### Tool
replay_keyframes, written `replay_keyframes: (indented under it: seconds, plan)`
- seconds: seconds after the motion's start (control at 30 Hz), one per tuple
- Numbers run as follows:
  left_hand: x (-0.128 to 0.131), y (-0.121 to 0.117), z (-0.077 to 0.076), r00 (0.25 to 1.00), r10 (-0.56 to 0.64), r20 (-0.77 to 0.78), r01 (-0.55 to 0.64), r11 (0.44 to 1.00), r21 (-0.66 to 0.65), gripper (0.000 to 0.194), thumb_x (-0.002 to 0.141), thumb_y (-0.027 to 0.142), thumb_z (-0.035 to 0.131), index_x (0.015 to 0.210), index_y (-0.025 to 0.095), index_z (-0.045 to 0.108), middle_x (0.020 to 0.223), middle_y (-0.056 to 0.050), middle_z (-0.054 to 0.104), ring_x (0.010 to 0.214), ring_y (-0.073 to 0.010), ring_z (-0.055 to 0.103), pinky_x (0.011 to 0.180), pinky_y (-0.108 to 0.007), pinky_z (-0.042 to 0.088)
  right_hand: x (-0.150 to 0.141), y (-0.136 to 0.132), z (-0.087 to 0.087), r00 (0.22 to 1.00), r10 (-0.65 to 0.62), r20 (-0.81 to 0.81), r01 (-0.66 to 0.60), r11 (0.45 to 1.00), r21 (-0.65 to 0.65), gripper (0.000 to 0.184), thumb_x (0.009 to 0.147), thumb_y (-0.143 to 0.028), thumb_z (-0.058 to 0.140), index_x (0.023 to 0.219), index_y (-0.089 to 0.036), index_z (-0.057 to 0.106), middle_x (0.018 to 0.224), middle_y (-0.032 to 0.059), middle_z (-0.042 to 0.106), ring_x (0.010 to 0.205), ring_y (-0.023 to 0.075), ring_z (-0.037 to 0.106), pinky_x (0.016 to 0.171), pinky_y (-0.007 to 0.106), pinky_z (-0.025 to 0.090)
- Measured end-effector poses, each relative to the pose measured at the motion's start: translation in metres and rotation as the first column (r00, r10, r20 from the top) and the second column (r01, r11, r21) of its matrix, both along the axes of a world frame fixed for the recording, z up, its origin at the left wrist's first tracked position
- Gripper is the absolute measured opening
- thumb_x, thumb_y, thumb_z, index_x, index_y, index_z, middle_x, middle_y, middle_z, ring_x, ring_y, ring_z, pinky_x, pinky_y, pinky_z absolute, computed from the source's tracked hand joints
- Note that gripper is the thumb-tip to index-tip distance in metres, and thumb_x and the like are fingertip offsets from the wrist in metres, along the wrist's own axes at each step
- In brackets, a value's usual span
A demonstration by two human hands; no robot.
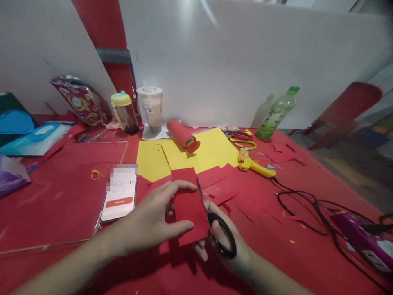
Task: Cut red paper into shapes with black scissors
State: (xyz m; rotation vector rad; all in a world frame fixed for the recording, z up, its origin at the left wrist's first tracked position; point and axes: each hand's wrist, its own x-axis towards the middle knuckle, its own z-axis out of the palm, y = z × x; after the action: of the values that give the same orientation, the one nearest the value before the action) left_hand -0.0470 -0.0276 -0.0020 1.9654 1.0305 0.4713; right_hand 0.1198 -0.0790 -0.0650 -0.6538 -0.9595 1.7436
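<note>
My left hand [150, 219] pinches a small red paper sheet [188, 205] between thumb and fingers, holding it above the red table [61, 205]. My right hand [224, 246] grips black-handled scissors [217, 229], whose blades run up along the sheet's right edge. More red paper strips [227, 184] lie just behind the sheet.
A phone [119, 196] lies left of my hands. Behind are yellow sheets [184, 153], a red paper roll [181, 133], a yellow glue gun [253, 164] with black cable [301, 205], a bubble tea cup [152, 108], a green bottle [274, 114] and a purple device [362, 235].
</note>
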Motion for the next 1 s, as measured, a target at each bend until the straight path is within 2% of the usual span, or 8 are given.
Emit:
replay_keyframes:
  seconds: [0.2, 0.73, 1.0]
  plan:
    - [0.0002, -0.0003, 0.0004, 1.0, -0.005, 0.011, 0.005, 1.0, -0.001, 0.042, 0.075, 0.024, 0.059, 0.114, 0.026, 0.045, 0.109, -0.001, 0.054, 0.069, -0.0114, 0.051, 0.062, -0.024, 0.047, 0.0, 0.0003, 0.0003, 1.0, -0.01, 0.017, 0.01, 1.0, -0.005, 0.038, 0.077, -0.054, 0.056, 0.083, -0.019, 0.04, 0.053, -0.0067, 0.048, 0.037, 0.0056, 0.043, 0.04, 0.018, 0.035]
    - [0.0003, 0.0008, -0.0002, 1.0, -0.007, 0.015, 0.008, 1.0, -0.014, 0.043, 0.074, 0.024, 0.059, 0.114, 0.026, 0.045, 0.104, 0.0, 0.054, 0.059, -0.0088, 0.044, 0.057, -0.022, 0.044, 0.0002, 0.0005, -0.0017, 1.0, 0.002, 0.01, -0.002, 1.0, -0.023, 0.04, 0.075, -0.053, 0.058, 0.081, -0.021, 0.036, 0.052, -0.0085, 0.049, 0.034, 0.0036, 0.041, 0.038, 0.016, 0.032]
    - [-0.0005, 0.0001, -0.0025, 1.0, 0.004, 0.03, -0.004, 1.0, -0.014, 0.044, 0.075, 0.024, 0.059, 0.116, 0.027, 0.043, 0.11, -0.002, 0.053, 0.065, -0.0103, 0.046, 0.061, -0.025, 0.046, 0.0004, 0.0006, 0.0006, 0.999, -0.006, 0.054, 0.008, 0.999, -0.037, 0.043, 0.072, -0.057, 0.059, 0.08, -0.021, 0.035, 0.048, -0.0104, 0.045, 0.032, 0.0037, 0.039, 0.037, 0.016, 0.032]
